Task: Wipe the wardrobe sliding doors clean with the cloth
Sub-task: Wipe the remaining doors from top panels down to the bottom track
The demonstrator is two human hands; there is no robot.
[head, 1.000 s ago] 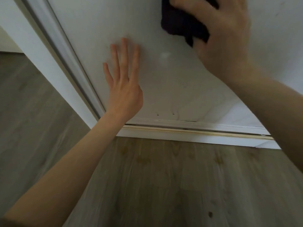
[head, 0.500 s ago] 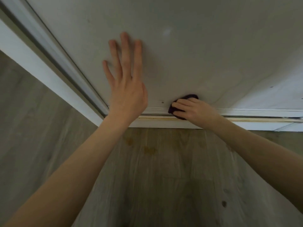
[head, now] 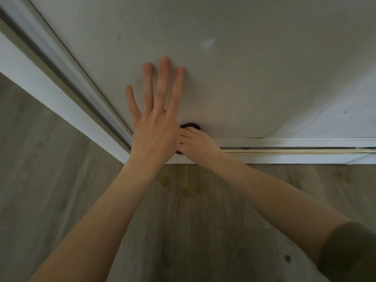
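White side frame runs diagonally at far left, w/ the grey metal door edge just beside it. Wood-look floor lies below.

L side: left hand lies flat on the sliding door, fingers straight and spread, holding nothing.

Centre: dark cloth sits at the door's lower edge, touching the panel, approx. at the bottom-left corner. It is mostly covered; only small dark parts show.

Right hand has fingers curled over the cloth and presses it to the door. Its fingertips are partly hidden behind the left hand.

R side: bottom track runs along the floor. Dark sleeve covers the right upper forearm.
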